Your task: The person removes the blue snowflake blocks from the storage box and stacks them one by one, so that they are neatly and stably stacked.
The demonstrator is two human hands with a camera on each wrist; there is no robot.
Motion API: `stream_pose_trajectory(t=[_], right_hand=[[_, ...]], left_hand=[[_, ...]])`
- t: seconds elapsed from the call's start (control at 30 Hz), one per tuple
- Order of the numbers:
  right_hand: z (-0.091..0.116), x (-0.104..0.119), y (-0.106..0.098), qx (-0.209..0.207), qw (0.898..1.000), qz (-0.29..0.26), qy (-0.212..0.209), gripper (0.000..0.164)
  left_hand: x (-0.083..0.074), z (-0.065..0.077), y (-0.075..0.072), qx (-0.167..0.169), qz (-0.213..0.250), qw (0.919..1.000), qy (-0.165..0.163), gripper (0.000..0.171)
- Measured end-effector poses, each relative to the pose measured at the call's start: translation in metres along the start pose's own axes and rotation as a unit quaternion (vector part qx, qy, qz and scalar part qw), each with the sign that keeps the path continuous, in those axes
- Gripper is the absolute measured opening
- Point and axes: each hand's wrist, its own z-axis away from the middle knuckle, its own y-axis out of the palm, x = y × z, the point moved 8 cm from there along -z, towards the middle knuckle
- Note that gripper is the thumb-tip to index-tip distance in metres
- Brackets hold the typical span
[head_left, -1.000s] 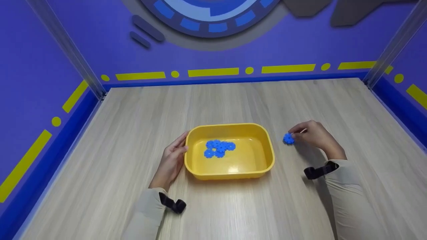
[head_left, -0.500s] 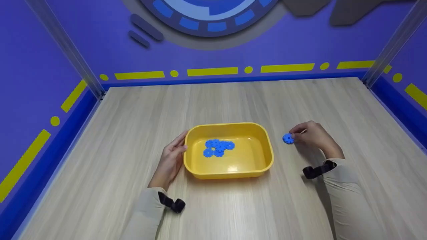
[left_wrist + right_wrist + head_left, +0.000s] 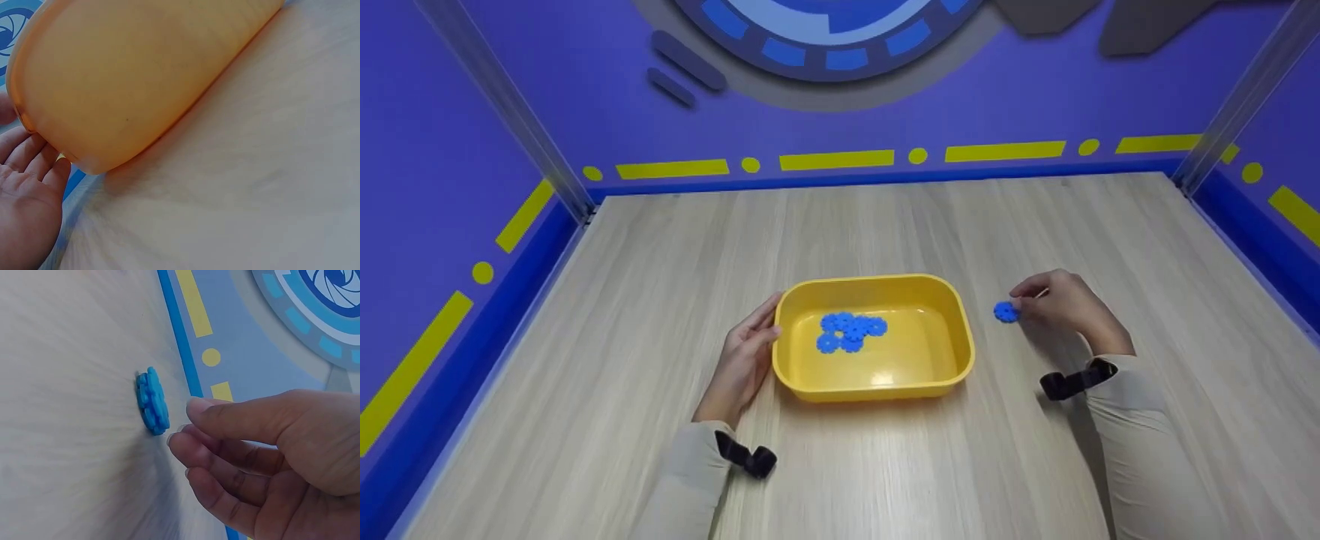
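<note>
yellow tub (image 3: 877,391) sits near the middle of the wood-grain table (image 3: 690,255), mouth up, long sides facing 12 and 6 o'clock

left hand (image 3: 741,361) at the tub's 9 o'clock, grasping that end; thumb at the rim, fingers along the outer wall; in the left wrist view the fingertips pass out of sight behind the tub, so their exact placing cannot be told

cluster of blue discs (image 3: 851,332) on the tub floor, toward 10 o'clock of its middle; toothed edges, some overlapping; at least six, exact count hard to make out

lone blue piece (image 3: 1006,312) out on the table, between the tub's 2 and 3 o'clock, near the wall but apart from it; looks flat; right wrist view shows two toothed layers, cannot tell whether one part or two stacked

right hand (image 3: 1069,309) at the piece's 3 o'clock, released; thumb and fingers loosely bent with nothing between them; tips just beside the piece, a narrow gap showing in the right wrist view

black wrist mounts: one (image 3: 746,455) at the left hand's 6 o'clock, the other (image 3: 1076,381) between the right hand's 5 and 6 o'clock; pale sleeves (image 3: 1136,442) on both arms

purple-blue wall panel (image 3: 840,127) at 12 o'clock beyond the table, with yellow bars and dots low down, part of a round emblem (image 3: 844,60) above
</note>
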Motion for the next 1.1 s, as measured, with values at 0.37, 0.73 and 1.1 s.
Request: stream_pose_trajectory(t=[0.37, 0.73, 1.1], right_hand=[[0.004, 0.028, -0.013, -0.027, 0.998, 0.003, -0.055, 0.026], [-0.004, 0.074, -0.017, -0.012, 0.996, 0.018, -0.085, 0.025], [-0.010, 0.121, -0.007, 0.011, 0.991, 0.039, -0.128, 0.021]], left_hand=[[0.000, 0.000, 0.001, 0.003, -0.005, 1.0000, 0.002, 0.057], [0.000, 0.000, 0.000, -0.002, -0.010, 0.9999, 0.005, 0.057], [0.000, 0.000, 0.000, 0.001, -0.016, 0.9999, 0.005, 0.057]])
